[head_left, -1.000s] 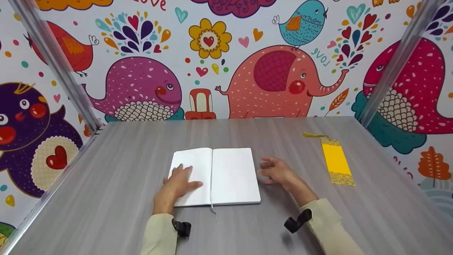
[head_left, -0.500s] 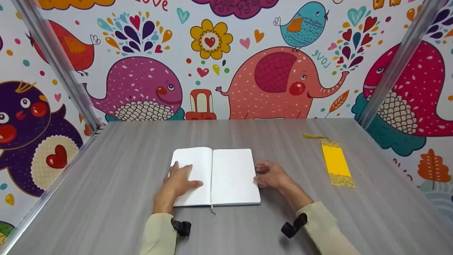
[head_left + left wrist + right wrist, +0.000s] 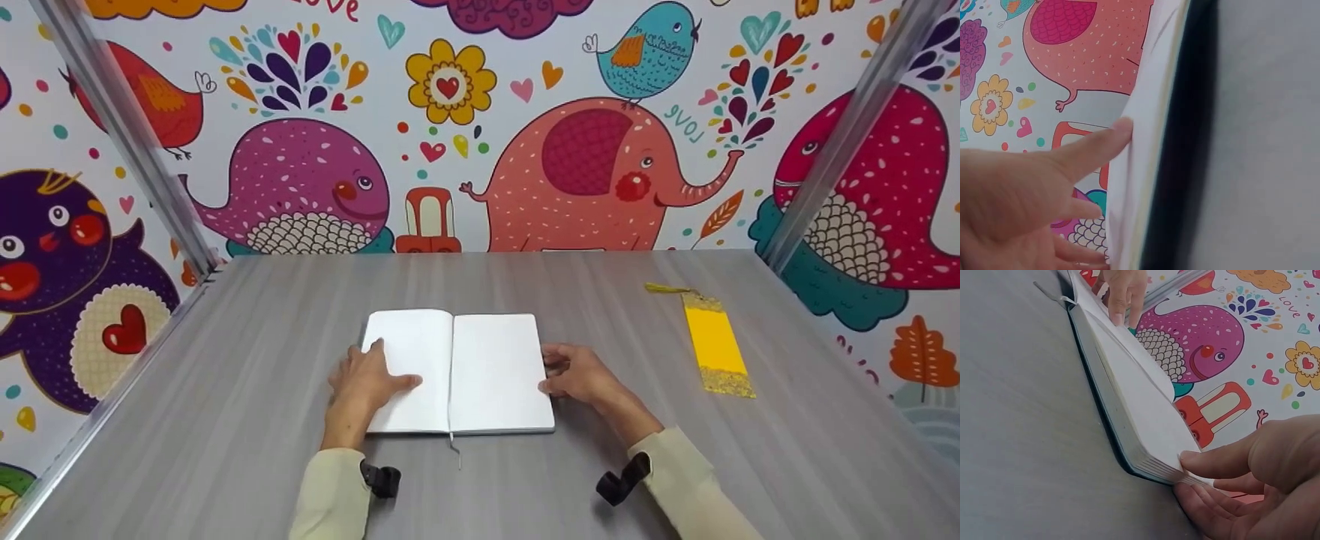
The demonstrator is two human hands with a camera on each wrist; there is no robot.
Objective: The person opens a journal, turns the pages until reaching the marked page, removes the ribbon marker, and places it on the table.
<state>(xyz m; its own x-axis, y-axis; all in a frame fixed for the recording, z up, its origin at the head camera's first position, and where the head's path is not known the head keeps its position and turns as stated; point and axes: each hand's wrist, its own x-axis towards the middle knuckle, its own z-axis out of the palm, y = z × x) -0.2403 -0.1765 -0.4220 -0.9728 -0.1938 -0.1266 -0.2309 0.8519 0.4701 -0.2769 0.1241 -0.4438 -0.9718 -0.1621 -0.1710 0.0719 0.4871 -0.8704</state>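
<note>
An open notebook (image 3: 495,375) with blank white pages and a dark cover lies on the table, a thin ribbon marker (image 3: 454,444) trailing from its lower edge. My left hand (image 3: 364,384) rests on the left page. Its thumb stretches straight across the paper, and its other fingers lie toward the left edge. At the right edge my right hand (image 3: 581,373) pinches the notebook. The right wrist view shows the thumb (image 3: 1207,464) against the page edges and the fingers (image 3: 1202,506) down by the cover.
A yellow bookmark (image 3: 716,341) with glittery ends and a tassel lies on the right of the grey table (image 3: 225,360). Behind the table stands a wall (image 3: 517,45) printed with cartoon animals, with metal posts (image 3: 847,142) at both sides.
My right hand has moved left from beside the notebook and now holds its right edge. My left hand has slid slightly left on the page.
</note>
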